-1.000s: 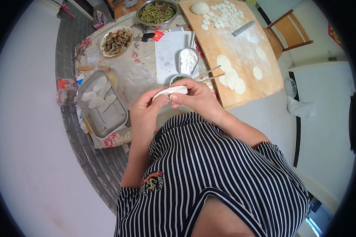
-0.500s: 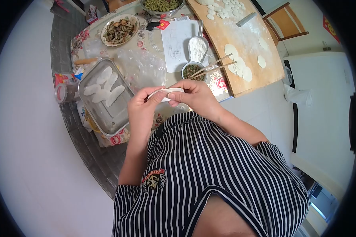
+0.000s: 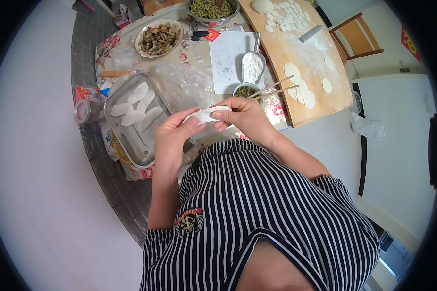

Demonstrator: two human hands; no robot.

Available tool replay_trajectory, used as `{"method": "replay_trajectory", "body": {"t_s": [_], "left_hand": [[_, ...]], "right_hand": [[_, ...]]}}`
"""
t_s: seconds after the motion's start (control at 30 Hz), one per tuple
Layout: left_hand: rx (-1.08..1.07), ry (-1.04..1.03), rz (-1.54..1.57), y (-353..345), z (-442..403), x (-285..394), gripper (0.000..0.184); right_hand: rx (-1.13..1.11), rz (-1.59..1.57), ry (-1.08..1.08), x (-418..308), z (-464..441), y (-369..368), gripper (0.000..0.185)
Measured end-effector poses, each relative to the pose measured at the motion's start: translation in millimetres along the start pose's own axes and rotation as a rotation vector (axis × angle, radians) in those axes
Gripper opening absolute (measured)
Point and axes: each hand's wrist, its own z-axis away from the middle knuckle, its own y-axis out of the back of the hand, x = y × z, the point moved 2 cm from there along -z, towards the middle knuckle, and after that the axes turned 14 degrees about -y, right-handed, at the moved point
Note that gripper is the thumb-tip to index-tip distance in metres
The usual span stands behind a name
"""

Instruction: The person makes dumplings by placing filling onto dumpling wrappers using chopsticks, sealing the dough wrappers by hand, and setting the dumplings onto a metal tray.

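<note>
A folded white piece of dough [image 3: 206,116] is held between both hands, in front of the striped shirt. My left hand [image 3: 176,130] pinches its left end with thumb and fingers. The right end is gripped by my right hand [image 3: 240,116], thumb on top. Just beyond my right hand is a bowl of chopped filling [image 3: 246,90] with chopsticks [image 3: 277,87] across its rim. Several long white dough pieces [image 3: 133,118] lie in a metal tray [image 3: 150,154] to the left.
A wooden board [image 3: 296,53] at the right holds round wrappers [image 3: 301,92], small dough discs and a grey roller [image 3: 310,33]. Farther back are a flour scoop [image 3: 253,67], a plate of food [image 3: 159,38] and a bowl of green pods [image 3: 212,9].
The camera view has shifted, so the table items appear displaced. My hands still hold the dough; my left hand has moved slightly left and more of the dough shows between the thumbs.
</note>
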Motion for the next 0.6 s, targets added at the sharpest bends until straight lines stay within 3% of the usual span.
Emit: {"method": "replay_trajectory", "body": {"t_s": [0.2,0.6], "left_hand": [[-0.077,-0.091,-0.046,-8,-3,-10,0.032],[-0.063,0.046,0.048,14,3,-3,0.032]], "right_hand": [[-0.025,0.036,-0.017,-2,-6,-2,0.021],[-0.013,0.005,-0.066,4,-6,7,0.021]]}}
